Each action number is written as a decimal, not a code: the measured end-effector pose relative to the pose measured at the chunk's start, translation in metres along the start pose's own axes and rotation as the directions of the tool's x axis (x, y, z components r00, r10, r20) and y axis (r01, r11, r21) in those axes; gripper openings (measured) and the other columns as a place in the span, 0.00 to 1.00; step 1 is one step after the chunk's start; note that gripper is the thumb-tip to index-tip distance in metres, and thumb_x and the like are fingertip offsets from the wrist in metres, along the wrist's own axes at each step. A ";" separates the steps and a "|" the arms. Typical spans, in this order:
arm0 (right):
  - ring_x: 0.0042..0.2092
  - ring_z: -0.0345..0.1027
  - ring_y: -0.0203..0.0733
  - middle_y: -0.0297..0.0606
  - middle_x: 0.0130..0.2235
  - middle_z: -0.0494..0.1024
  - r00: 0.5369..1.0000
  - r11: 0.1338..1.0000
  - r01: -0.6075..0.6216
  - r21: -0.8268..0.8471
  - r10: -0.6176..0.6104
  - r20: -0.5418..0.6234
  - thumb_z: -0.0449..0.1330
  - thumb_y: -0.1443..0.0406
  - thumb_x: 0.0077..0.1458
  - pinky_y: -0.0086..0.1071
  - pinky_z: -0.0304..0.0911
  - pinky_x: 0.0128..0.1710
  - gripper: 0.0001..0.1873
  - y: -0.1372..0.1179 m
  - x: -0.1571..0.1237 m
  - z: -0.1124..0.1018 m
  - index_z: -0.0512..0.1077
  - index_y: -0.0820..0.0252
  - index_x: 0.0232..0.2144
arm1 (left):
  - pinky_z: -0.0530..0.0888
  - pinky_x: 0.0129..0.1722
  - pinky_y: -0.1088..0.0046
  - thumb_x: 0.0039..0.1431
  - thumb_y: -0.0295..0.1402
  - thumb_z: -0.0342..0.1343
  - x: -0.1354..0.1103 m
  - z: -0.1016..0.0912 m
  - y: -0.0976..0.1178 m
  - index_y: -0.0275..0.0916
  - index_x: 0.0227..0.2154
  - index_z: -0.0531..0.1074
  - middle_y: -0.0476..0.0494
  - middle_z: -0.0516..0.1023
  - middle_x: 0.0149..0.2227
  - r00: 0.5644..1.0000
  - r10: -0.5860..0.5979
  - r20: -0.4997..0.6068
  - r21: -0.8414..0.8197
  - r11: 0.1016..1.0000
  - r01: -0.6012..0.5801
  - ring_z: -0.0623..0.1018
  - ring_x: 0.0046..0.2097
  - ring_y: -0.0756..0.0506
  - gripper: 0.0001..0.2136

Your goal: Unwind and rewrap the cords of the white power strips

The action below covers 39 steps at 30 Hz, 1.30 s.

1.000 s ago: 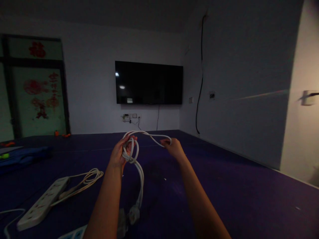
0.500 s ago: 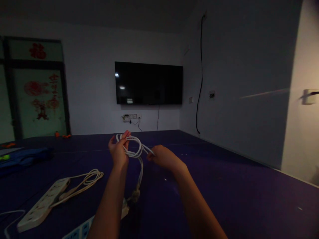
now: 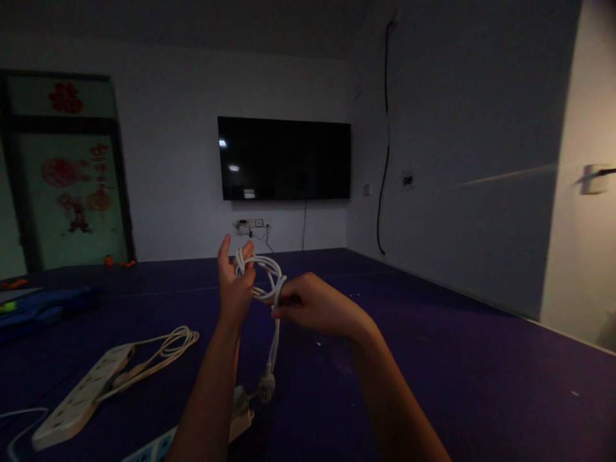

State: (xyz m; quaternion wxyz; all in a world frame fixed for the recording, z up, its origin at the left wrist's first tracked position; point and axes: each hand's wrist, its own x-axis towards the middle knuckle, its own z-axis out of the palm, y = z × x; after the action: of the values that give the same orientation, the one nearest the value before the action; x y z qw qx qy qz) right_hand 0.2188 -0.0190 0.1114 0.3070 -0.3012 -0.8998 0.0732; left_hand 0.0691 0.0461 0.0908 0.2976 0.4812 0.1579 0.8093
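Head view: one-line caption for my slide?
A white cord looped between left hand and right hand above the purple floor, plug dangling.

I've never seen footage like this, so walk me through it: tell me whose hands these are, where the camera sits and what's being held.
There is no machine here. A person works with bare hands, and every picture comes from one camera worn on their head, looking forward and down. The left hand stands upright with loops of a white cord around its fingers. The right hand grips the same cord beside it. The cord's plug hangs below. On the dark purple surface, to the left, lies a white power strip with its own coiled lead. A dark television hangs on the far wall.
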 end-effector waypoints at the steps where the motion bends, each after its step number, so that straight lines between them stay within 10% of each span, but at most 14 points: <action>1: 0.24 0.58 0.29 0.29 0.22 0.70 1.000 1.000 0.017 0.009 -0.016 -0.018 0.59 0.69 0.50 0.25 0.51 0.24 0.05 -0.001 0.000 -0.001 0.73 0.64 0.24 | 0.70 0.48 0.71 0.44 0.13 0.54 -0.001 0.001 0.003 0.46 0.55 0.59 0.42 0.76 0.43 1.000 0.002 0.014 0.014 1.000 -0.002 0.73 0.52 0.44 0.34; 12: 0.23 0.54 0.28 0.27 0.21 0.64 0.964 0.994 0.108 0.021 -0.099 -0.246 0.61 0.64 0.49 0.25 0.47 0.24 0.09 -0.015 0.003 0.003 0.69 0.62 0.21 | 0.74 0.38 0.69 0.44 0.27 0.56 -0.014 0.012 0.020 0.37 0.55 0.60 0.41 0.79 0.37 0.917 -0.255 0.308 0.114 0.966 0.231 0.78 0.38 0.43 0.30; 20: 0.27 0.62 0.31 0.32 0.24 0.71 0.898 0.971 0.102 0.217 0.004 -0.440 0.55 0.71 0.45 0.26 0.57 0.28 0.05 -0.004 -0.002 -0.011 0.71 0.63 0.23 | 0.72 0.24 0.78 0.41 0.21 0.52 0.000 0.006 0.013 0.36 0.49 0.63 0.49 0.77 0.26 0.919 -0.374 0.122 -0.052 0.923 0.382 0.75 0.24 0.51 0.27; 25: 0.29 0.68 0.36 0.35 0.25 0.74 0.792 0.929 -0.035 0.368 0.250 -0.557 0.54 0.70 0.44 0.31 0.63 0.32 0.09 0.029 -0.008 -0.027 0.72 0.64 0.29 | 0.69 0.19 0.81 0.40 0.21 0.55 0.007 -0.007 0.018 0.36 0.50 0.62 0.50 0.76 0.24 0.943 -0.305 0.136 -0.065 0.947 0.316 0.75 0.23 0.51 0.29; 29: 0.32 0.69 0.39 0.40 0.34 0.76 0.666 0.932 -0.334 0.139 0.338 -0.665 0.55 0.74 0.40 0.35 0.64 0.35 0.30 0.057 -0.017 -0.032 0.67 0.61 0.50 | 0.68 0.19 0.81 0.41 0.22 0.56 0.005 -0.006 0.023 0.35 0.51 0.63 0.48 0.77 0.25 0.945 -0.255 0.203 -0.036 0.963 0.267 0.74 0.25 0.50 0.28; 34: 0.53 0.62 0.50 0.46 0.53 0.69 0.849 0.923 -0.365 -0.120 0.277 -0.450 0.60 0.76 0.35 0.42 0.58 0.51 0.42 0.069 -0.013 -0.016 0.60 0.57 0.56 | 0.66 0.17 0.81 0.43 0.23 0.55 -0.003 0.003 0.024 0.36 0.51 0.65 0.47 0.77 0.26 0.901 -0.279 0.333 -0.020 0.953 0.303 0.74 0.25 0.50 0.27; 36: 0.56 0.59 0.49 0.46 0.56 0.65 0.930 0.981 -0.191 -0.033 0.170 -0.325 0.63 0.73 0.35 0.41 0.55 0.54 0.44 0.070 -0.002 -0.002 0.57 0.58 0.58 | 0.65 0.18 0.82 0.43 0.23 0.55 -0.007 0.007 0.024 0.36 0.50 0.66 0.47 0.76 0.26 0.871 -0.301 0.389 -0.015 0.943 0.333 0.74 0.25 0.50 0.26; 39: 0.51 0.64 0.44 0.44 0.53 0.69 0.931 0.967 0.002 0.254 0.091 -0.353 0.61 0.67 0.43 0.37 0.60 0.49 0.38 0.074 0.018 0.020 0.55 0.59 0.57 | 0.65 0.17 0.82 0.44 0.23 0.56 -0.013 0.012 0.025 0.36 0.48 0.67 0.47 0.76 0.26 0.821 -0.338 0.460 0.001 0.925 0.380 0.72 0.23 0.52 0.24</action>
State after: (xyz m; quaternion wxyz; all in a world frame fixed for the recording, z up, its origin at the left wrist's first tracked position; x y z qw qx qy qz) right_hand 0.2320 0.0526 0.0813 0.5010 -0.2890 -0.8043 0.1362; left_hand 0.0756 0.0182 0.1017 0.4945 0.6034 0.1353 0.6108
